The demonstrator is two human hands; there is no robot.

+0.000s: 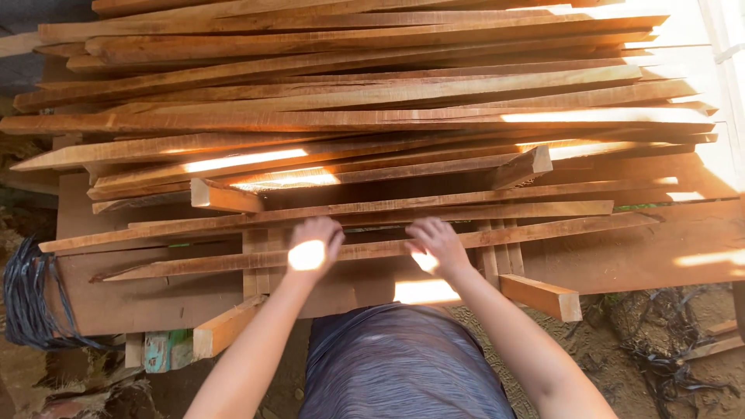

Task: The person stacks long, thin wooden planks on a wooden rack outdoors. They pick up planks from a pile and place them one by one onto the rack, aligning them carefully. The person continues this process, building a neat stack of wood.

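A big stack of long thin reddish wooden strips [372,101] lies crosswise in front of me. My left hand [312,247] rests palm down on a long strip [543,231] at the near edge of the stack, fingers curled over its far edge. My right hand [436,244] lies on the same strip a little to the right, fingers bent over it. Another long strip [233,221] lies just beyond my fingertips. Patches of sunlight fall on both hands and on the wood.
Wide flat boards [132,287] lie under the strips. Short square wood blocks [543,296] [225,326] stick out toward me at right and left. A coil of black strapping [27,299] hangs at the left. Dirt ground with scraps [660,341] lies at the lower right.
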